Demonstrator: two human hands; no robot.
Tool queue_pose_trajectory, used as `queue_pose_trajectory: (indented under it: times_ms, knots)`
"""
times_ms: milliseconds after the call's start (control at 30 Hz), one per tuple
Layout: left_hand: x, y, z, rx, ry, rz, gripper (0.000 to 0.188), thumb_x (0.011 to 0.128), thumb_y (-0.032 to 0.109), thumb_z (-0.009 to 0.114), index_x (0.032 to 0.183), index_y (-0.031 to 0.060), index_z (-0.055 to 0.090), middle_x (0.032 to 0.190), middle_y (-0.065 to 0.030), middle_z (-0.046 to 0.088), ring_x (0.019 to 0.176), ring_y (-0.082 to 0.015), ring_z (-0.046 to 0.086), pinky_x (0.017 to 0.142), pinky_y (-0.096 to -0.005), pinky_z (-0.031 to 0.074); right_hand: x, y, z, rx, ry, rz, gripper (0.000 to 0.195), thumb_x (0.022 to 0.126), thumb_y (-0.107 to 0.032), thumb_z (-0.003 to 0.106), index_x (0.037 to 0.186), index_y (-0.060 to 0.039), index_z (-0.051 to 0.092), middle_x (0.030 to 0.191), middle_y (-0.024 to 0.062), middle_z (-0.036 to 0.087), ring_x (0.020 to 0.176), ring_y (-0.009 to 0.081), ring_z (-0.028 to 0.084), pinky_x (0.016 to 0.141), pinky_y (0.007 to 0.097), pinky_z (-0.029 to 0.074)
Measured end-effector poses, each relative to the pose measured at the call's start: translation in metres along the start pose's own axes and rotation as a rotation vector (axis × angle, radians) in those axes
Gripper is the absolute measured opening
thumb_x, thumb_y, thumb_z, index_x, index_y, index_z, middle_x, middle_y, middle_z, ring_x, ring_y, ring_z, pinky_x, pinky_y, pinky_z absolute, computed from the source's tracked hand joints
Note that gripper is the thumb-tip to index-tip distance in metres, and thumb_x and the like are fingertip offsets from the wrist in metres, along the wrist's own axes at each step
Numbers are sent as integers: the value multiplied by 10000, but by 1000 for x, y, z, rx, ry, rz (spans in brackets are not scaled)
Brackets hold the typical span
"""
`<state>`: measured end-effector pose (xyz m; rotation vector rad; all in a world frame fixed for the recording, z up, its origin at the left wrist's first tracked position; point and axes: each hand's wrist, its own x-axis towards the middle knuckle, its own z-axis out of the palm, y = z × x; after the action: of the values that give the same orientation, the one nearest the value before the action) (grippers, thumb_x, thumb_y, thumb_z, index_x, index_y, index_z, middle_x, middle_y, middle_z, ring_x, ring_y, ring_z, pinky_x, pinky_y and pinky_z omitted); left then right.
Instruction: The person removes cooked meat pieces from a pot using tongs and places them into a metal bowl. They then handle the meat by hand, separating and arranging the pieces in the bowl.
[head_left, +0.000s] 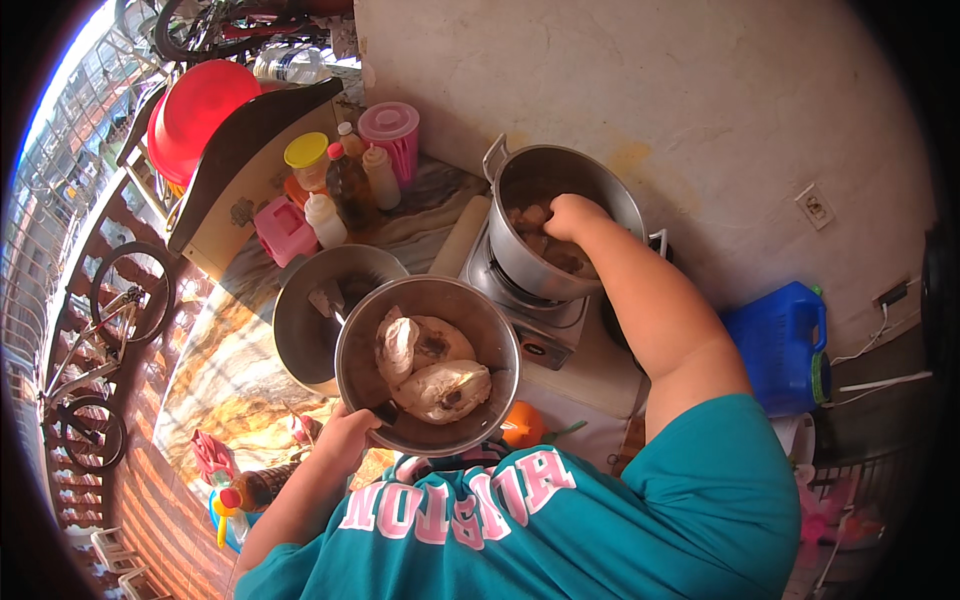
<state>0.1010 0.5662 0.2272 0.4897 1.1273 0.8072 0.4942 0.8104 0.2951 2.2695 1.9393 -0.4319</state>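
Note:
My left hand (352, 439) grips the rim of a steel bowl (501, 352) held close to my chest. Pale pieces of what looks like cooked chicken (442, 390) lie inside the bowl. My right hand (576, 219) reaches into a large aluminium pot (525, 262), touching brownish chunks (534, 217) in it; its fingertips are partly hidden, so their hold cannot be told. The pot stands on a tabletop gas stove (555, 330). Left of the bowl, a wide metal pan (300, 330) has a spatula (324, 300) in it.
Sauce bottles (351, 184), a pink lidded pitcher (391, 142) and a pink container (286, 231) stand on the marbled table (247, 375) behind the pan. A wall rises behind the pot. On the right is a blue jug (776, 349); an orange object (523, 426) lies near my chest.

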Motion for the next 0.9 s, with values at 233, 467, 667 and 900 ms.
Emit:
queue_pose_trajectory:
  times_ms: [233,467,667,900]
  knots:
    - [5,0,-4,40,3,-15,421,771,-43,460,1192,-68,468,1033,-218,622,846,-363,674,780,-476,573,-18,18,-15,69,75,-45,395,770,-355,711,1060,-87,698,1053,135,687,973,304,656,839,401,511]
    - [2,7,5,6,-7,2,426,769,-37,453,1194,-68,464,1047,-213,615,852,-355,677,780,-475,579,-61,33,-35,-19,531,-176,356,815,-376,676,1014,-81,678,961,133,688,919,324,649,784,441,515]
    - [14,3,0,24,-20,-6,413,799,-21,467,1210,-60,463,1094,-202,603,926,-366,656,787,-483,577,-85,46,-35,-69,899,-382,333,830,-311,691,987,-20,651,875,159,675,823,344,639,724,424,512]
    - [21,4,5,-2,-57,-13,388,806,-19,471,1191,-60,461,1079,-217,600,896,-378,661,782,-478,579,-104,53,-22,-188,1021,-397,301,817,-303,701,975,-53,646,831,119,670,775,320,645,699,420,519]
